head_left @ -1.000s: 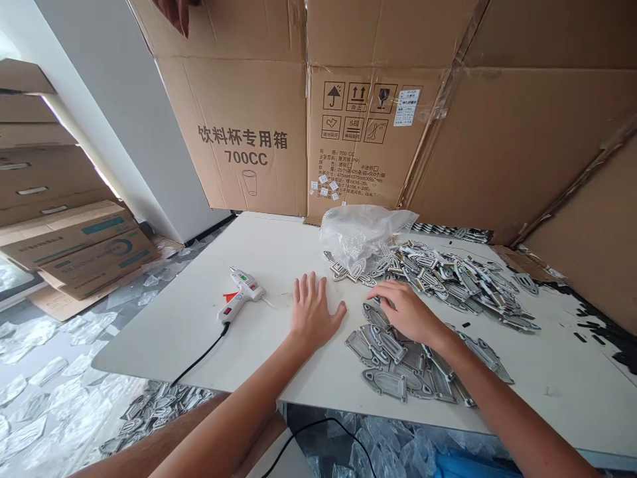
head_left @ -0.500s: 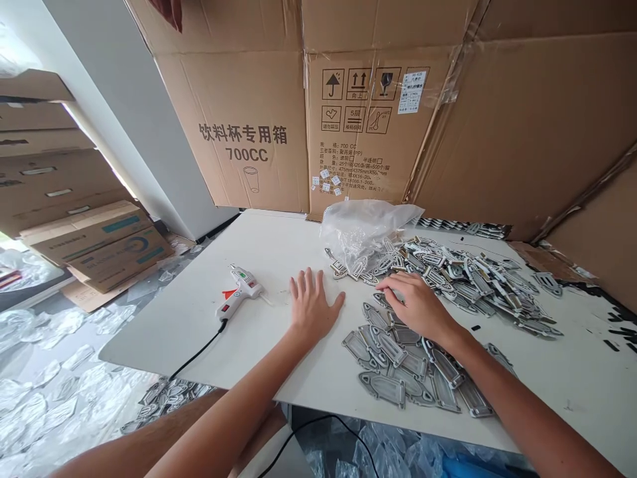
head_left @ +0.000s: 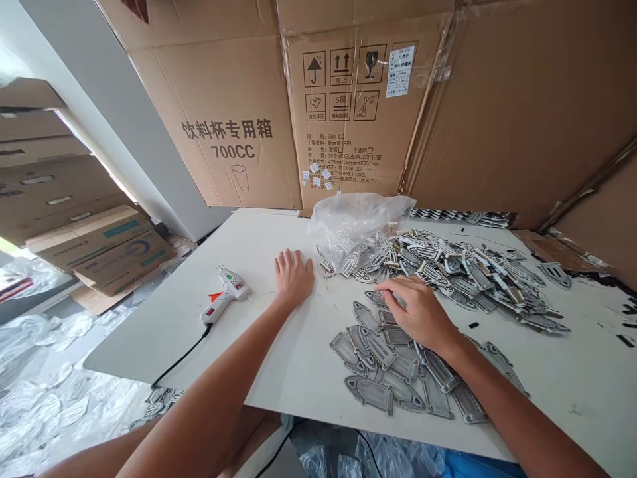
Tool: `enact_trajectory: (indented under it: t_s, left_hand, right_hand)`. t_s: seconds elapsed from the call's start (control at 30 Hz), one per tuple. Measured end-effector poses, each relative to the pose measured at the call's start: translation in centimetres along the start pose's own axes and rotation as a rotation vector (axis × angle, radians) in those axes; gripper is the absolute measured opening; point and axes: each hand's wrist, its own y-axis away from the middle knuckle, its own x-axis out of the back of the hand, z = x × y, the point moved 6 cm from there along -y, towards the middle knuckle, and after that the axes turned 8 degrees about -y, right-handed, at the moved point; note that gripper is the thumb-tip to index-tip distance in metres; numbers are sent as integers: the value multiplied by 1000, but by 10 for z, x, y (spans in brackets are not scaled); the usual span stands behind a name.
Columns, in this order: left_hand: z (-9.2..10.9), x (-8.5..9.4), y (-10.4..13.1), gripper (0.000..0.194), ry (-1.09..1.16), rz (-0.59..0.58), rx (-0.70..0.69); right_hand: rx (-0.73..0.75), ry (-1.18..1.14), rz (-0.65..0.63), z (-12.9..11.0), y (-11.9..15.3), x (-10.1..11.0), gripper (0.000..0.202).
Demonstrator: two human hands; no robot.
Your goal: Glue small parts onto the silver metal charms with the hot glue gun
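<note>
My left hand (head_left: 294, 277) lies flat on the white table (head_left: 269, 232), fingers stretched out, with nothing in it. To its left is a white glue gun (head_left: 226, 297) with an orange trigger and a black cord. My right hand (head_left: 421, 311) is over the upper end of a loose spread of flat grey boat-shaped pieces (head_left: 375, 393). Its thumb and forefinger are pinched together by the topmost piece; whatever they hold, if anything, is too small to make out. A larger heap of similar pieces (head_left: 462, 269), some with white-and-black patterns, lies behind that hand.
A clear plastic bag (head_left: 348, 222) rests against the heap's left end. Tall cardboard (head_left: 239, 86) walls off the table's back. Small black strips (head_left: 625, 340) are scattered at the right. Flattened boxes (head_left: 124, 249) and clear plastic wrappings (head_left: 44, 392) cover the floor at the left.
My left hand has slid slightly away from me and left, its fingers drawn closer together. The right hand keeps nearly the same pose above the pieces. The view has shifted a little.
</note>
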Motion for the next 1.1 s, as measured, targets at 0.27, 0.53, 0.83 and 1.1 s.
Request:
enact_trajectory:
  t_s: [0.27, 0.53, 0.83, 1.1]
  left_hand:
    - [-21, -20, -80, 50, 33, -12, 75]
    - [-51, -36, -140, 52, 52, 29, 201]
    - [-65, -45, -181, 49, 103, 64, 259]
    - [-21, -24, -149, 67, -14, 141, -253]
  right_hand:
    - [-4, 5, 33, 3, 0, 2, 28]
    - [23, 37, 74, -2, 4, 0, 26]
    - [38, 55, 87, -3, 13, -9, 23]
    - [81, 85, 97, 2, 17, -11, 20]
